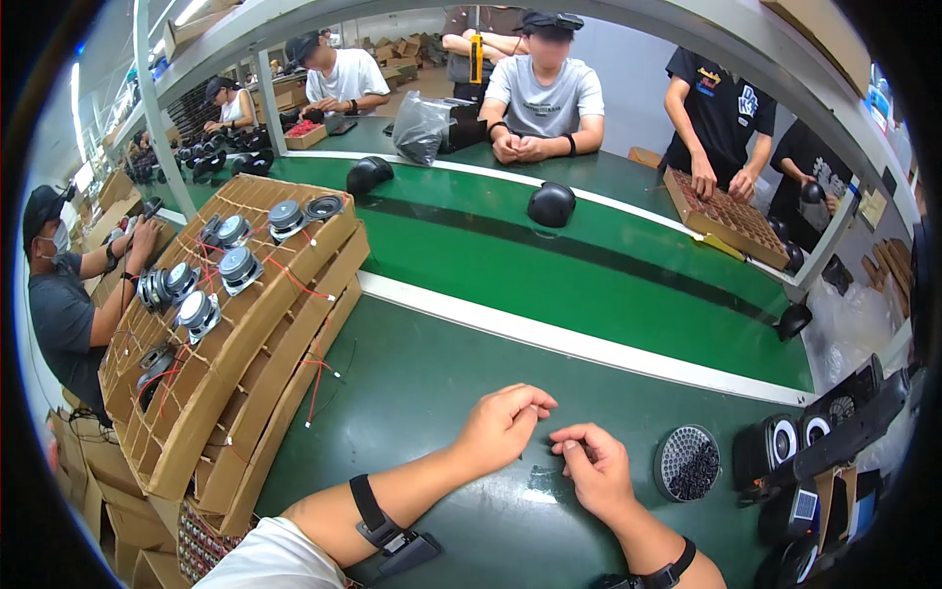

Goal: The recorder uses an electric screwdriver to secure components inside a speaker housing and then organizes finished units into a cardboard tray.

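My left hand (503, 424) hovers low over the dark green tabletop (422, 363), its fingers loosely bent and pointing right. Close by on the right is my right hand (596, 467), its index finger reaching toward the left one and its thumb apart. The two hands do not touch, and I see nothing held in either. Just right of my right hand stands a round dish (670, 455) with a perforated-looking inside and a heap of small black parts (693, 473). Black straps with small devices circle both wrists.
Stacked cardboard trays (280, 304) at left carry round speaker drivers (238, 267) with red wires. A green conveyor belt (471, 260) crosses ahead, bearing black rounded housings (551, 204). Black speaker units (775, 442) stand at right. Several people work beyond the belt; another is at left.
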{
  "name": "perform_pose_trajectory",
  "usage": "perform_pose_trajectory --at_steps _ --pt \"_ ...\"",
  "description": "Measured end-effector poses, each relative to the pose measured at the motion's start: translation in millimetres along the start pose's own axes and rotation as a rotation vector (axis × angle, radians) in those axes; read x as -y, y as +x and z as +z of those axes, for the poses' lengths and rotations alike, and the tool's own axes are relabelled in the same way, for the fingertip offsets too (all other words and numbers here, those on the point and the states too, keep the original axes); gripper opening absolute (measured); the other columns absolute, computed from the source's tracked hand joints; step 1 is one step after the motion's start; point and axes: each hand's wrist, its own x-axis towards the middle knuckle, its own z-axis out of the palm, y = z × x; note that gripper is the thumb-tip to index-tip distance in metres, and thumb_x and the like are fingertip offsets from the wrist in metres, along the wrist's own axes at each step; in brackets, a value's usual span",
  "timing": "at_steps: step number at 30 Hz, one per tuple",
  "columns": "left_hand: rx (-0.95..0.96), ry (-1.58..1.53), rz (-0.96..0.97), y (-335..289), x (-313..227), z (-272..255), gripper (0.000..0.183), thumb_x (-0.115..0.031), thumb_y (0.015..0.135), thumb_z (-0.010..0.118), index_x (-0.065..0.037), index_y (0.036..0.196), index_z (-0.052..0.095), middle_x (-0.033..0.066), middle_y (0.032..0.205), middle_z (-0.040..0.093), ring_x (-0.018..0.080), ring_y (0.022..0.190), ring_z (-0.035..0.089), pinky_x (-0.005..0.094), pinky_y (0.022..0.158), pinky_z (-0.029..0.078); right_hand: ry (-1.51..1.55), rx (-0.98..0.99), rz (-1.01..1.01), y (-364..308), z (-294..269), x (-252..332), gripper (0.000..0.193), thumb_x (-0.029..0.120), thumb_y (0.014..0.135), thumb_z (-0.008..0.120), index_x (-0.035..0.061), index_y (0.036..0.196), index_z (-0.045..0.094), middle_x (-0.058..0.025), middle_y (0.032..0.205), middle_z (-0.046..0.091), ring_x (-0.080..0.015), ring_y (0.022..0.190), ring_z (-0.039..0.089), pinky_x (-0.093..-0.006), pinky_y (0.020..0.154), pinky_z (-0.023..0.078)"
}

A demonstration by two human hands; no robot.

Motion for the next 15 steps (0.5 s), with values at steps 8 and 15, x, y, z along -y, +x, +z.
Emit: perform_pose_trajectory --at_steps 8,15 --pt "0.008 -0.027 0.005 -3 3 2 0.026 0.001 0.096 0.046 0.001 0.107 0.070 0.0108 0.097 0.069 0.0163 0.087 0.068 0.0290 0.077 0.055 0.028 -0.025 0.036 -3 2 5 0.018 0.006 0.100 0.054 0.0000 0.108 0.069 -0.0054 0.092 0.069 -0.0066 0.072 0.059 -0.0223 0.062 0.050" --pt "-0.013 -0.114 -0.016 0 14 1 0.023 0.001 0.098 0.048 0.002 0.106 0.069 0.0086 0.098 0.071 0.0125 0.087 0.065 0.0266 0.079 0.054 0.129 -0.026 -0.016 6 5 2 0.018 0.007 0.101 0.054 0.0018 0.111 0.067 -0.0038 0.096 0.068 -0.0061 0.078 0.059 -0.0218 0.065 0.050"
